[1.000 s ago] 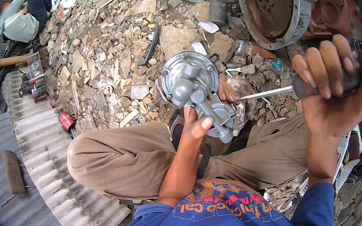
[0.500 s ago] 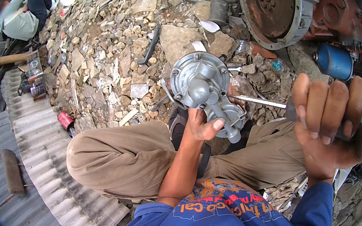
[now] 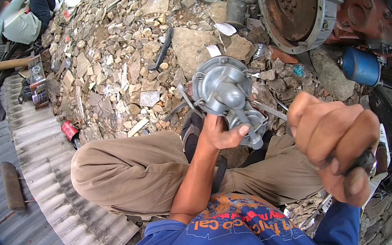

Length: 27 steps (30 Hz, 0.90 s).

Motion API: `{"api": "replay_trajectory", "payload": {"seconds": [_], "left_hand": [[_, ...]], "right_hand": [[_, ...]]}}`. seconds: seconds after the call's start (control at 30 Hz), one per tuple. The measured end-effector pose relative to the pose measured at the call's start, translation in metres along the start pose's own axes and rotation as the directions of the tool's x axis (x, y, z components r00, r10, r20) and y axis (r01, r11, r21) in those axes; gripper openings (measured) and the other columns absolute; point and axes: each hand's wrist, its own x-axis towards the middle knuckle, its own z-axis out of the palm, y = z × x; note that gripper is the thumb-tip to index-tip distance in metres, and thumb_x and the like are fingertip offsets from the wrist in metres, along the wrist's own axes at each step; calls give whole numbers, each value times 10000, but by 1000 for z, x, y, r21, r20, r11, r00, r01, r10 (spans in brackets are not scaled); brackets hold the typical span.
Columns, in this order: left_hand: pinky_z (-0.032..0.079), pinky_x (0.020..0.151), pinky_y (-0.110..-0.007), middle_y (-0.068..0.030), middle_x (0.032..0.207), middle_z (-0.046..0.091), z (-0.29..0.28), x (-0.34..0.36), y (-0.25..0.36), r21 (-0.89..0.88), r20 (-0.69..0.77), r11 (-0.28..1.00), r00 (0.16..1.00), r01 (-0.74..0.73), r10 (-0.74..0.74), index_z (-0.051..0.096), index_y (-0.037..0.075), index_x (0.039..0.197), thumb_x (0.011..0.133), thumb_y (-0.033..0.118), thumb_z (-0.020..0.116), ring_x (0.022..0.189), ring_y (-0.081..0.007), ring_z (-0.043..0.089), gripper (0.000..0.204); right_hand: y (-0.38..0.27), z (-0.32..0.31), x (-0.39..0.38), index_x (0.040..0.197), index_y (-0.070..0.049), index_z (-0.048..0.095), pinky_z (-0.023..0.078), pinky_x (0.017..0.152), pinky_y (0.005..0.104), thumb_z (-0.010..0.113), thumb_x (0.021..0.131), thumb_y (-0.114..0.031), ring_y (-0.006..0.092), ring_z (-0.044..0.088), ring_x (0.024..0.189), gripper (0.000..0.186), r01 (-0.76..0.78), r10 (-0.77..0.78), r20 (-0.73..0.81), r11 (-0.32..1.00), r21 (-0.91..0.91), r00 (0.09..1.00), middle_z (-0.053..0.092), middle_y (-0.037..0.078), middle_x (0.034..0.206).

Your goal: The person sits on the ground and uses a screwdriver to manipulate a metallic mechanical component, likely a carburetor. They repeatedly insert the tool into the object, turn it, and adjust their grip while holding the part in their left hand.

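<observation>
A silver cast-metal pump (image 3: 221, 87), with a round flanged top, a dome and a tube fitting, is held up over my lap. My left hand (image 3: 222, 134) grips it from below, thumb at the side and the other fingers mostly hidden behind it. My right hand (image 3: 332, 139) is closed round the dark handle of a screwdriver (image 3: 273, 112). The steel shaft reaches to the right side of the pump, where I cannot make out exactly what the tip touches.
Rubble (image 3: 115, 73) lies ahead. A rusty flywheel housing (image 3: 309, 3), red engine block (image 3: 359, 7) and blue cylinder (image 3: 359, 66) are at right. Corrugated sheets (image 3: 48, 166) and a red can (image 3: 70, 130) are at left. Another person (image 3: 23, 29) is at top left.
My right hand has moved down and toward the middle and rotated, so the screwdriver shaft now slants more steeply. The pump has shifted slightly right and turned.
</observation>
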Motion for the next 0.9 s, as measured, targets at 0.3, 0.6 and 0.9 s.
{"api": "replay_trajectory", "payload": {"seconds": [0.3, 0.6, 0.9], "left_hand": [[431, 1016, -380, -126, 1256, 586, 6, 9, 9, 181, 67, 983, 998, -11, -1, 463, -11, 1392, 745, 153, 761, 1140, -238, 556, 732], [433, 1030, -409, -145, 1304, 540, -1, -2, -25, 93, -99, 988, 988, 125, -116, 434, -20, 1401, 772, 238, 755, 1181, -276, 543, 752], [526, 832, -435, -110, 943, 554, 9, 27, 6, -392, -190, 919, 981, -43, -36, 537, -16, 1098, 692, 422, 775, 892, -258, 623, 643]], "right_hand": [[1, -13, 7, 719, -139, 448, 341, 590, 355, 602, 917, -412, 143, 406, 466, 370, -199, 203, -60, 978, 69, 977, 491, 5, 553], [28, -40, 14, 760, -137, 416, 395, 713, 356, 434, 977, -317, 138, 379, 552, 283, -151, 400, -394, 834, 530, 827, 388, 0, 590], [20, -76, 22, 801, -119, 483, 376, 745, 319, 534, 969, -256, 126, 415, 624, 223, 7, 428, -461, 727, 686, 778, 431, -15, 653]]}}
